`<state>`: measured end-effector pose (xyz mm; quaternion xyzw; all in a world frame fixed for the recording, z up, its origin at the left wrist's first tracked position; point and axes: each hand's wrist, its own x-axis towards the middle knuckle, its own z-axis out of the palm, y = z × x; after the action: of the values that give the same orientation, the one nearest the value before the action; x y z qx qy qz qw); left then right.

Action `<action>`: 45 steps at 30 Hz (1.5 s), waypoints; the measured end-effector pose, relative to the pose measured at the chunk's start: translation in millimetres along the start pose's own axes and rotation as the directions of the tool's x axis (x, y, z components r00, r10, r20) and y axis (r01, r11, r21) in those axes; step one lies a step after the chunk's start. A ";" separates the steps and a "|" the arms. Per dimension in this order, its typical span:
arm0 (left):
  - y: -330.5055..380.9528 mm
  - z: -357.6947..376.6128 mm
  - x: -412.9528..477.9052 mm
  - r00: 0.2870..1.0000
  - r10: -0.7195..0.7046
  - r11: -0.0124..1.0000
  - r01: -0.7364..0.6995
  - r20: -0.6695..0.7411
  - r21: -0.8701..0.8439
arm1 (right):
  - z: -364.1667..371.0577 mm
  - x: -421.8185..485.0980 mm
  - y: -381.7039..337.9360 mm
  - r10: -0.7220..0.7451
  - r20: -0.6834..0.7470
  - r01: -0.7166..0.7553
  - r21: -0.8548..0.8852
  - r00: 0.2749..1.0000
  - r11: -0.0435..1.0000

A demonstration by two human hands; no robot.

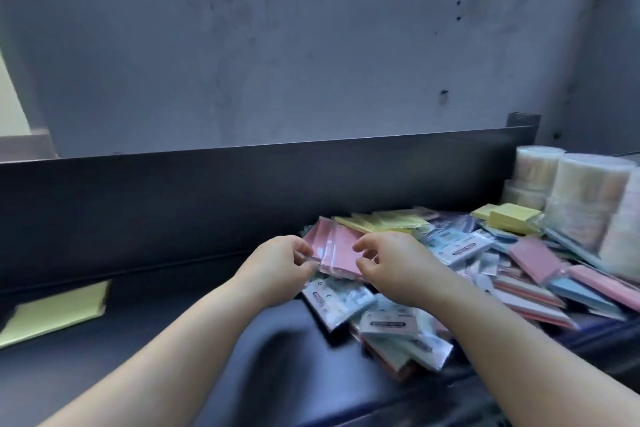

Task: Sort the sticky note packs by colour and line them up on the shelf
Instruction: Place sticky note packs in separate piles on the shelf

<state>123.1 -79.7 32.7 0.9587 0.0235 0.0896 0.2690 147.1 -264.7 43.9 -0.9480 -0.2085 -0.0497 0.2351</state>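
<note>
Left hand (277, 267) and right hand (388, 263) both pinch the pink packs (334, 250), one at each end, held just above the near-left edge of the pile (450, 274); their long axis runs between the hands, neither hand nearer. Pile lies loose on the shelf (173, 340), mixed colours. Left of it, well apart, one yellow pack (55, 312) lies flat; right of it, tubs (585, 198), contents unclear.

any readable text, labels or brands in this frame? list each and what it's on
No text is legible.
Dark label bars on the blue-grey packs near the front: print is there, too blurred to read.
Similar bar on a pack right of the hands: blurred.
Pink packs in the hands: no print visible.
Clear tubs: no visible label.
</note>
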 end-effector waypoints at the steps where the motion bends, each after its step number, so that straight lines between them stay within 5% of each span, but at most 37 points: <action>1: 7.6 7.6 5.4 1.000 -0.013 1.000 0.013 -0.008 -0.004 | -4.1 2.6 10.5 -0.005 -0.014 0.004 -0.015 1.000 1.000; 7: 40.3 38.6 24.3 0.987 -0.152 0.977 0.157 -0.048 0.141 | -14.4 32.9 56.3 -0.063 -0.093 0.044 -0.189 0.994 0.981; 15: 55.3 52.8 30.6 0.944 -0.323 0.907 0.331 -0.074 0.260 | -6.1 65.9 57.9 -0.174 0.043 0.176 -0.403 0.984 0.898; 22: 44.2 47.4 32.2 0.930 -0.366 0.929 0.367 -0.039 0.037 | -2.4 71.9 56.7 -0.246 -0.081 0.179 -0.480 0.966 0.859; 26: 34.3 45.1 31.8 0.932 -0.352 0.936 0.352 -0.085 -0.019 | 2.7 73.3 57.0 -0.413 -0.215 0.274 -0.475 0.885 0.836; 38: 13.0 29.5 13.6 0.925 -0.380 0.865 0.351 -0.011 -0.358 | 6.1 48.3 34.8 -0.451 -0.552 0.309 -0.335 0.701 0.890; 45: -27.8 -28.3 -21.8 0.947 -0.321 0.584 0.224 0.032 -0.780 | 21.6 29.2 -24.9 -0.488 -0.644 0.448 -0.241 0.589 0.861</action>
<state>96.6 -43.5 38.6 0.7274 0.1446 0.1021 0.6630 163.1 -223.7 40.9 -0.7778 -0.3466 -0.4616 0.2484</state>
